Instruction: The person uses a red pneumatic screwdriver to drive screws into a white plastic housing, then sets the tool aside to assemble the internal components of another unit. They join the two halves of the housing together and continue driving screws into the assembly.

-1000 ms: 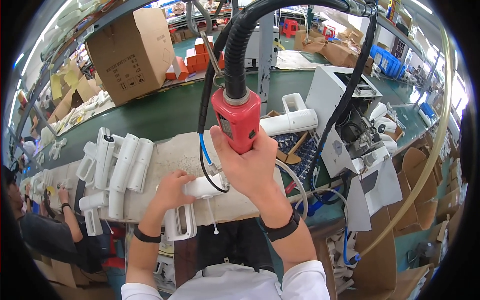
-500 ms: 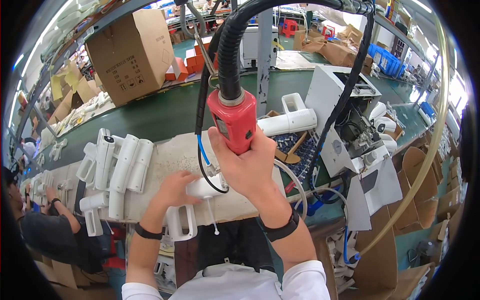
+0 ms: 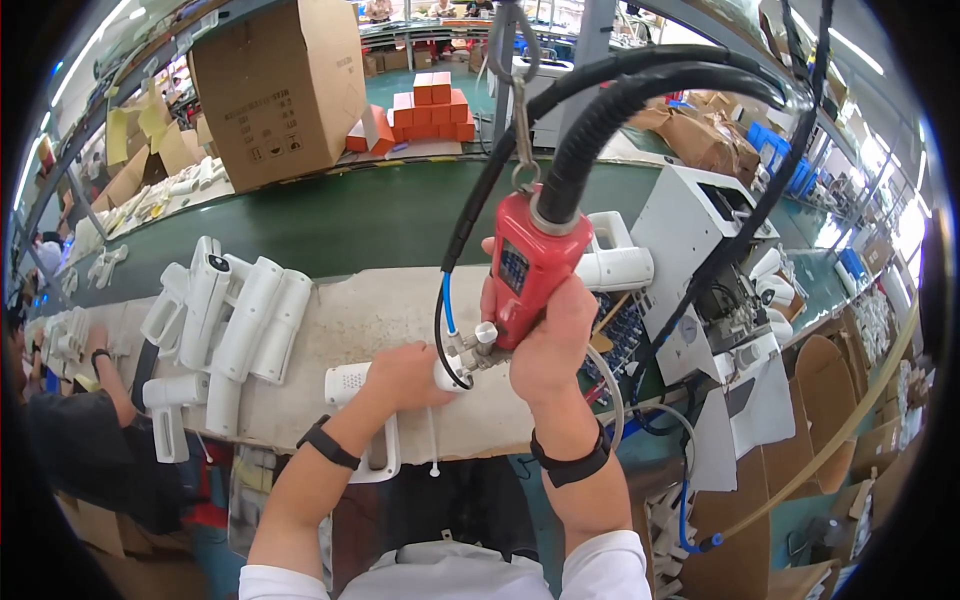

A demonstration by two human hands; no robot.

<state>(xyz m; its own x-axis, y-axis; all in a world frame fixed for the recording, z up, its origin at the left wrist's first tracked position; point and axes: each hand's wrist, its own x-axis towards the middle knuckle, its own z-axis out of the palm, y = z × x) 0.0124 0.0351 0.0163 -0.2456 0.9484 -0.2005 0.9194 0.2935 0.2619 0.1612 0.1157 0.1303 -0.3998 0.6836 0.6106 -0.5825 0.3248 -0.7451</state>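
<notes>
I am facing a green conveyor belt (image 3: 400, 215); beyond it, a large cardboard carton (image 3: 265, 100) is standing left of stacked orange boxes (image 3: 432, 117).

Left hand (image 3: 408, 377) gripped low, back facing up | right hand (image 3: 562, 335) gripped higher, fingers curled | left forearm (image 3: 298, 492) slanted inward, rightward | right forearm (image 3: 590, 508) stood steeper, leaning slightly left

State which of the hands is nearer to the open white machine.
Right. The right hand grips the red tool to the left of the open white machine; the left hand, on a white gun-shaped body, is farther left.
</notes>
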